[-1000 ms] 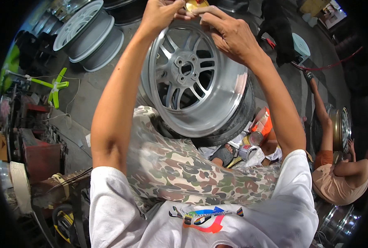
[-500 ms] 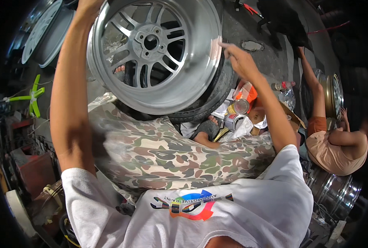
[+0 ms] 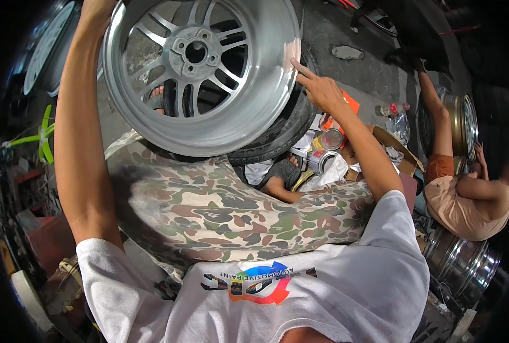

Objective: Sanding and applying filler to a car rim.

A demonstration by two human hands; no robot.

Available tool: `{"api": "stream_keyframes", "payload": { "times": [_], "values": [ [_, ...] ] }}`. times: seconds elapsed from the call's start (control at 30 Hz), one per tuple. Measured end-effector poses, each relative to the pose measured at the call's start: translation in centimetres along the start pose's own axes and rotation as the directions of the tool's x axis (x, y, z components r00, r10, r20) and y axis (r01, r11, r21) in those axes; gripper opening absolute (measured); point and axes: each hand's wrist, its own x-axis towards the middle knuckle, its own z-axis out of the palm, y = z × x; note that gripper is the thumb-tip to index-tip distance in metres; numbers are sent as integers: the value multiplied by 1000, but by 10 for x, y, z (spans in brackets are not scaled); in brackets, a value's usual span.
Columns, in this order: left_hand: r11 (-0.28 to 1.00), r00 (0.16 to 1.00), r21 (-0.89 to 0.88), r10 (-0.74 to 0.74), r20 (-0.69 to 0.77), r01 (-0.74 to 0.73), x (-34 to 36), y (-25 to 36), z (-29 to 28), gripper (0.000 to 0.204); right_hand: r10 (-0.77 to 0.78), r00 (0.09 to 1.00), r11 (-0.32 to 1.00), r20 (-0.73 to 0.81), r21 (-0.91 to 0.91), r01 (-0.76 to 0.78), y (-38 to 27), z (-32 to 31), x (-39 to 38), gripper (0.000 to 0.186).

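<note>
A bare silver alloy wheel (image 3: 186, 134) with split spokes leans above my lap, its face toward me. My left hand (image 3: 99, 12) is at the wheel's upper left edge; the picture's top edge cuts it off, so its fingers are hidden. With fingers stretched out, my right hand (image 3: 320, 91) reaches to the right side of the wheel. Its fingertips touch, or nearly touch, the inner barrel just below a pale pinkish patch (image 3: 290, 50). Beneath the wheel lies a black tyre (image 3: 277, 140).
Right of the tyre sit metal cans (image 3: 322, 162), white crumpled material (image 3: 331, 174), a cardboard box (image 3: 406, 166) and a clear bottle (image 3: 390, 108). A person (image 3: 466, 203) crouches at far right beside a gold wheel (image 3: 455, 123). A green spoked stand (image 3: 46, 134) and more wheels (image 3: 48, 48) are left.
The wheel has shifted slightly left in view, and both hands with it. My right fingers now look more spread and lie slightly lower relative to the pinkish patch.
</note>
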Motion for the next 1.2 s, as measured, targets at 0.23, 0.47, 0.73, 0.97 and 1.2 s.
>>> {"api": "stream_keyframes", "payload": {
  "times": [0.23,0.47,0.73,0.97,1.2],
  "values": [
    [998,999,-39,-47,3,47,-2,2,1,15,-21,1000,999,18,24,21,-9,10,-20,18],
    [999,1000,-44,-25,12,26,-1,1,1,14,-19,996,999,-82,37,22,-5,19,-19,15],
    [998,998,-25,-52,19,53,1,3,-1,15,-78,997,996,-30,-53,76,2,11,-10,19],
    [999,999,-15,-45,4,45,-4,5,4,14,-85,993,984,-84,-167,70,29,-4,22,33],
    [998,1000,-52,-28,-2,28,-4,3,4,13,-82,988,994,-132,-84,71,21,2,8,26]
  ]
}}
